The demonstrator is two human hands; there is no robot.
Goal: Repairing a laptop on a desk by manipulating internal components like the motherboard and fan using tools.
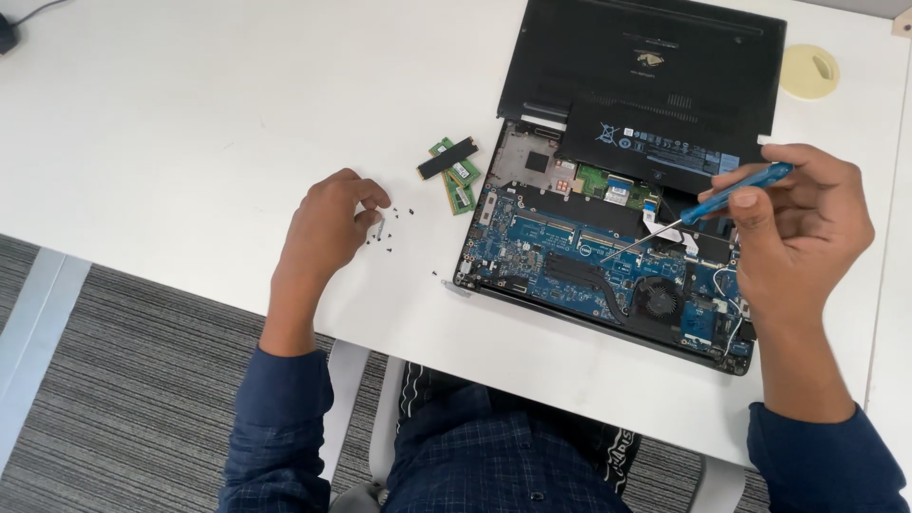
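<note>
Screwdriver [708, 206]: blue handle, thin metal shaft; held in the right hand, slanting down to the left, tip over the laptop's blue board, left of the fan. Whether the tip touches the board cannot be told.
Right hand [798, 228]: at the right of the scene, over the right end of the open laptop; fingers closed narrowly round the screwdriver handle, thumb pressed on top of it.
Left hand [328, 228]: on the white table, left of the laptop and well apart from it; fingers curled under, tips pinched at a small pale part, too small to identify.
Loose screws [391, 226]: small dark specks scattered on the table just beside the left fingertips, to their right.
Open laptop [579, 256]: base cover off, blue circuit board, heat pipe and round fan exposed; lies at the near right of the table, slightly askew.
Battery [660, 142]: flat black pack, on the far part of the laptop, overlapping the removed cover.
Bottom cover [646, 52]: black panel, far side of the table, behind the laptop.
Memory modules [454, 171]: green boards with one black strip laid across, between the left hand and the laptop.
Round disc [809, 71]: pale yellow, far right of the table.
Table [190, 123]: white, flat surface.
</note>
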